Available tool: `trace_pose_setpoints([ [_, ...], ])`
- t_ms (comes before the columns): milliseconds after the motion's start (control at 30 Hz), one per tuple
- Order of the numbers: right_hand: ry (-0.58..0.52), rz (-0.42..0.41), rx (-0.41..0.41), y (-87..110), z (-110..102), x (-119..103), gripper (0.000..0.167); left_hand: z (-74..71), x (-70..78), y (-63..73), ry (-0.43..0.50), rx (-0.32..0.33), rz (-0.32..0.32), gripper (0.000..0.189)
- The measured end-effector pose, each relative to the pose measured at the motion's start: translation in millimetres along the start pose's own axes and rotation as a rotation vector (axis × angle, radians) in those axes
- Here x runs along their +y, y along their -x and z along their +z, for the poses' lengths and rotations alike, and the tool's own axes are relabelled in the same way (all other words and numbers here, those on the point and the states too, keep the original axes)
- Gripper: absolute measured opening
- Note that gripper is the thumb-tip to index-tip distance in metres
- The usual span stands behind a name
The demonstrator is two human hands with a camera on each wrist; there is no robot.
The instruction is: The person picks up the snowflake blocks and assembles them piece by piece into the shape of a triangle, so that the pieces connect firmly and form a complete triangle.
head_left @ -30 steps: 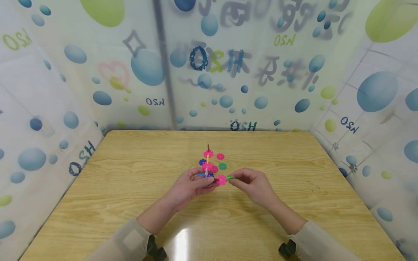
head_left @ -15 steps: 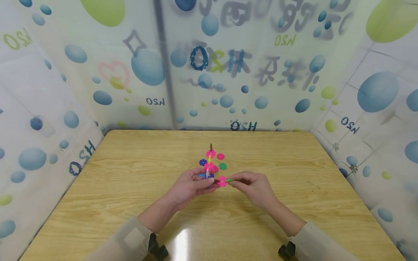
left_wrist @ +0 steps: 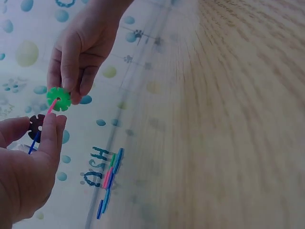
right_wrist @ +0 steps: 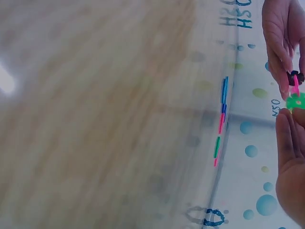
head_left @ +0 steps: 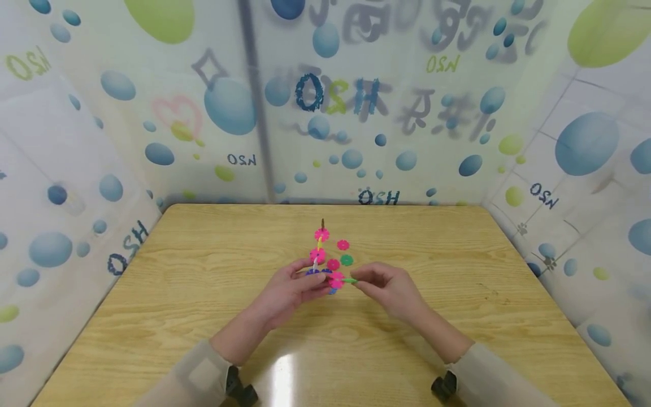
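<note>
My left hand point(head_left: 290, 291) holds a small construction of notched plastic flower discs between thumb and fingers. Its upright arm carries a pink disc point(head_left: 321, 234) with a brown one on top, plus yellow and white discs lower down. Dark blue pieces sit at the thumb, partly hidden by it. A pink disc point(head_left: 337, 280) sticks out to the right, joined to a green flower disc point(left_wrist: 58, 98). Thumb and index finger of my right hand point(head_left: 394, 285) lie around the green disc's outer edge, pinching it lightly. A brown disc point(left_wrist: 35, 128) shows by the left fingers in the left wrist view.
Loose discs lie on the wooden table point(head_left: 458, 254) just beyond the hands: a pink disc point(head_left: 343, 245), a green disc point(head_left: 347, 260) and another pink disc point(head_left: 333, 264). Curtains printed with bubbles point(head_left: 351, 158) surround the table's back and sides.
The construction has turned and its upright arm has shifted left. The pink and green discs have moved left. My right hand has come slightly left, its fingertips now nearer the green disc's edge.
</note>
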State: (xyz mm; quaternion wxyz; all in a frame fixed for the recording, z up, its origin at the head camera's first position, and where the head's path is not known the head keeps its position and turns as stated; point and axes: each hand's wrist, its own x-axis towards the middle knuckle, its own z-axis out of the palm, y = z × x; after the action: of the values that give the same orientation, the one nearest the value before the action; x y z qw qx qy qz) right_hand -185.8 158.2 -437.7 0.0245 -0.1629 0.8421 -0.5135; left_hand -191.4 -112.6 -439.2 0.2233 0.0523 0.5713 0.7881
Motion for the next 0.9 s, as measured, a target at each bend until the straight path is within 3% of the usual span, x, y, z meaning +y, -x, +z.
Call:
trace_pose_setpoints([
  [233, 0.068, 0.039, -0.033, -17.8, -8, 5, 0.02, -5.2, 6.4, 4.1, 0.031, 0.013, 0.005, 0.061],
  [567, 0.241, 0.225, -0.103, -62.2, -10, 21, 0.02, -6.8, 5.1, 3.9, 0.05, 0.03, -0.004, 0.063],
  [900, 0.313, 0.234, -0.127, -91.9, 1, 33, 0.026, -5.5, 6.1, 4.1, 0.072, 0.021, -0.007, 0.062],
])
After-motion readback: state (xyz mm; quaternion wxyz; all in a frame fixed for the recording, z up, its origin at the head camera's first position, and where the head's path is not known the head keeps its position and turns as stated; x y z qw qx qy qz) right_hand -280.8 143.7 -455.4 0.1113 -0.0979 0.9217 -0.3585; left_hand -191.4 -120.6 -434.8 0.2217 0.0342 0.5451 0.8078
